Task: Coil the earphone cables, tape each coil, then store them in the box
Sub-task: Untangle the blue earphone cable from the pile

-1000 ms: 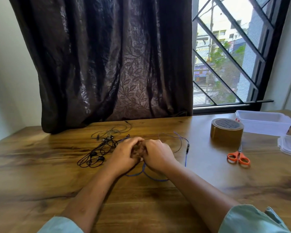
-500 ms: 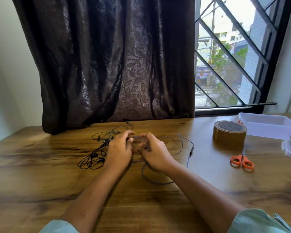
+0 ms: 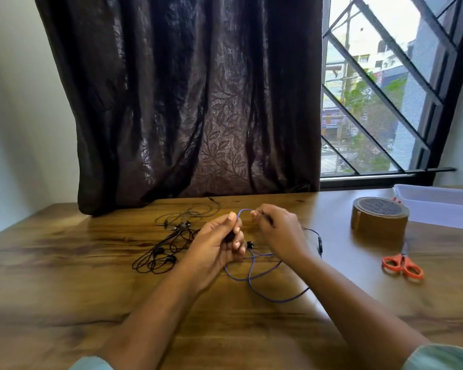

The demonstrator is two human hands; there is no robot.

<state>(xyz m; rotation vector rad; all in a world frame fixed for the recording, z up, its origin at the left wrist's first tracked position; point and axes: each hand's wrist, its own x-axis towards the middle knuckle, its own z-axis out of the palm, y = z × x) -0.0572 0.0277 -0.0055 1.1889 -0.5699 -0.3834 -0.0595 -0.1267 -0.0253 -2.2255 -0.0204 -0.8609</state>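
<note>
blue-purple cable [image 3: 251, 279] showing centre | black cables [image 3: 155, 259] showing, 9 o'clock | tape roll [image 3: 378, 218] showing brown, 2 o'clock | scissors [image 3: 402, 265] showing orange handles, 3 o'clock | box [image 3: 439, 206] looking translucent white | curtain [image 3: 198, 102] showing dark-brown leaf pattern | surface [image 3: 64, 276] showing brown wood grain

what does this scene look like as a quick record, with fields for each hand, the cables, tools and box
left hand: grips the blue earphone cable, fingers curled
right hand: pinches the same cable; a short loop arches between the hands
blue cable state: mostly loose on the table, not yet coiled
black earphones: untaped tangle left of the hands
tape roll: brown, flat on the table, right side
scissors: orange handles, in front of the tape
box: clear plastic, behind the tape
</note>
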